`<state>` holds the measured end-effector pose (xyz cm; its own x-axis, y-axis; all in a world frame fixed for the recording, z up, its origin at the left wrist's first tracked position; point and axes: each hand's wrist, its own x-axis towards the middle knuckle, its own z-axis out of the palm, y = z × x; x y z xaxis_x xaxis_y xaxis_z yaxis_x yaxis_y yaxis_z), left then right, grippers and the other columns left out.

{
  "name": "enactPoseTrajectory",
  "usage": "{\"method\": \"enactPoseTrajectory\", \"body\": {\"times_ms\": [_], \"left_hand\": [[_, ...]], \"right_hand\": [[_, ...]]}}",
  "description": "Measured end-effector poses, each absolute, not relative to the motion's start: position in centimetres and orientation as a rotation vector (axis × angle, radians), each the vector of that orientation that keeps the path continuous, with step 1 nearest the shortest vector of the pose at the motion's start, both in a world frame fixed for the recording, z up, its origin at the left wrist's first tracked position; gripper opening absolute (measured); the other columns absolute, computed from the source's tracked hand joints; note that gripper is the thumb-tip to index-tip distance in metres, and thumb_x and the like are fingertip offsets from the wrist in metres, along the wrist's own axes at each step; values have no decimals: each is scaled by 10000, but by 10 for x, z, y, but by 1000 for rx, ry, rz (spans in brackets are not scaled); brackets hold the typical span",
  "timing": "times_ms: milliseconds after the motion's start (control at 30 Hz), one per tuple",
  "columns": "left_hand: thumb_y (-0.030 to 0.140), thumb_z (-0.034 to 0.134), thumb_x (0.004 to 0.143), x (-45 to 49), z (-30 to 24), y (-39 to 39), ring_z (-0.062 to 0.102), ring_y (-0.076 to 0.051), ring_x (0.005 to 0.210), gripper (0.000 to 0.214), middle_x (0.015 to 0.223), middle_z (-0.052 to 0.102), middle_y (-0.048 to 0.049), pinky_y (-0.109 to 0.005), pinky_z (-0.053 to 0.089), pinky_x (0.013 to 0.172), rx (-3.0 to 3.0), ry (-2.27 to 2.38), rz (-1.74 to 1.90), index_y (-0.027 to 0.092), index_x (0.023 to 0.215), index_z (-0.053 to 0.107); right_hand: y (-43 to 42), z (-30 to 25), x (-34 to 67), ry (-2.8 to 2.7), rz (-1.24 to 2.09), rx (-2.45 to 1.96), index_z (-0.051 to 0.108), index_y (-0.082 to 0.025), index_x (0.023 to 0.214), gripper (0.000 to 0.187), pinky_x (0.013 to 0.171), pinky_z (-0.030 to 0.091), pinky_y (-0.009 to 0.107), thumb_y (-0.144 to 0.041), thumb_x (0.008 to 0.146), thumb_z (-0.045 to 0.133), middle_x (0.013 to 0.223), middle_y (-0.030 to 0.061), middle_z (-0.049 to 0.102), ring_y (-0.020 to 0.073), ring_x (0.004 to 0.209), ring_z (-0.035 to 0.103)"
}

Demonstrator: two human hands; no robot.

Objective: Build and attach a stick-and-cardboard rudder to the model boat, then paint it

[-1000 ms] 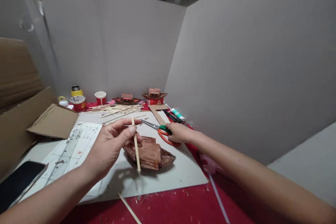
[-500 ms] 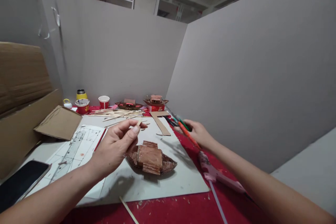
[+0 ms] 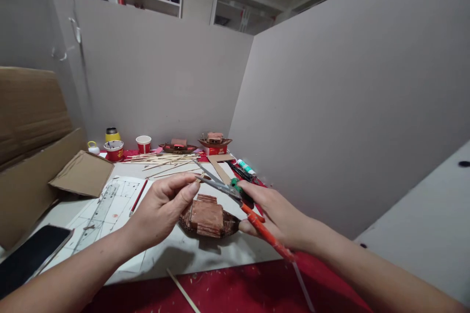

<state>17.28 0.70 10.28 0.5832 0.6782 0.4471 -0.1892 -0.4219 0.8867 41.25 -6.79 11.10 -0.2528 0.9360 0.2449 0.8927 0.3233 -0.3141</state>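
Note:
My left hand point(image 3: 167, 205) pinches a small pale wooden piece point(image 3: 202, 176) between thumb and fingertips; most of it is hidden. In my right hand point(image 3: 275, 215) is a pair of scissors point(image 3: 253, 216) with orange handles and a green part near the pivot. The parted blades point left, their tips right at the wooden piece. I cannot tell whether they touch it. Below both hands, a brown model boat point(image 3: 207, 217) with a roofed cabin lies on the pale board point(image 3: 253, 254).
Thin wooden sticks point(image 3: 163, 158) lie at the back, near two finished model boats point(image 3: 215, 140) and paper cups point(image 3: 143, 144). On the left are a drawing point(image 3: 121, 200) with a ruler, cardboard point(image 3: 82, 173) and a phone point(image 3: 33, 254). A loose strip point(image 3: 182, 289) lies in front on red cloth.
My right hand has brought the scissors left from the board's right side to the piece in my left hand, and the blades have opened. My left hand stays nearly in place.

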Motion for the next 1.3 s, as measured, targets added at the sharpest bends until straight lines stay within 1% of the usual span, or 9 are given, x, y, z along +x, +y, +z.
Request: {"method": "enactPoseTrajectory", "body": {"times_ms": [167,367,633,733,800,867,967,1100,1300], "left_hand": [[296,536,945,170,107,6,403,-87,577,212,679,535,30,-193,357,533,1925,374,1063,231,952,738],[244,564,912,168,115,4,457,-115,556,237,745,648,-21,-224,404,554,2017,368,1080,257,1016,777],[236,610,885,164,125,-1,616,-166,713,202,791,717,-44,-247,485,680,2021,415,1022,242,984,787],[245,749,779,158,131,7,650,-182,900,350,971,729,-61,-243,494,817,1840,547,1311,239,1128,723],[264,774,759,156,133,13,640,-177,1006,410,1068,710,-65,-239,478,899,1575,550,1554,232,1156,677],[300,739,802,157,132,16,653,-144,965,333,1027,705,-36,-229,493,881,1263,475,1674,233,1115,647],[327,701,836,164,128,5,665,-122,833,275,964,700,-22,-246,545,782,1018,348,1573,219,1075,617],[307,753,788,171,127,-22,679,-132,708,348,901,713,-52,-232,563,628,1035,331,1320,169,1079,621],[320,784,756,161,143,-35,721,-136,665,228,779,753,-42,-181,562,570,1025,332,1438,147,832,657]], "right_hand": [[-69,116,407,-2234,95,-1650,418,-219,831,300,614,394,311,-465,731,559,801,55,569,183,650,465],[-72,115,411,-2257,-86,-1639,471,-211,845,334,600,381,293,-511,752,587,802,65,601,184,645,487],[-79,114,408,-2207,-20,-1574,469,-219,799,300,547,334,255,-508,803,549,661,8,560,140,554,402],[-80,114,409,-2091,-31,-1614,423,-234,782,284,528,299,254,-497,807,527,593,-31,479,134,524,348],[-78,116,409,-2006,-67,-1631,395,-240,772,288,523,280,256,-501,820,506,573,-45,439,133,511,322],[-76,119,406,-1932,-110,-1619,395,-241,777,286,532,280,258,-505,836,489,582,-43,442,134,512,325],[-73,124,395,-1861,-153,-1555,413,-239,794,301,550,289,260,-527,860,473,606,-33,475,139,522,360],[-74,124,374,-1858,-144,-1479,440,-233,797,372,548,289,260,-597,866,474,628,-10,526,149,541,410],[-80,111,357,-1934,-164,-1457,449,-229,811,436,527,261,272,-662,853,462,614,-2,539,158,521,430]]}}
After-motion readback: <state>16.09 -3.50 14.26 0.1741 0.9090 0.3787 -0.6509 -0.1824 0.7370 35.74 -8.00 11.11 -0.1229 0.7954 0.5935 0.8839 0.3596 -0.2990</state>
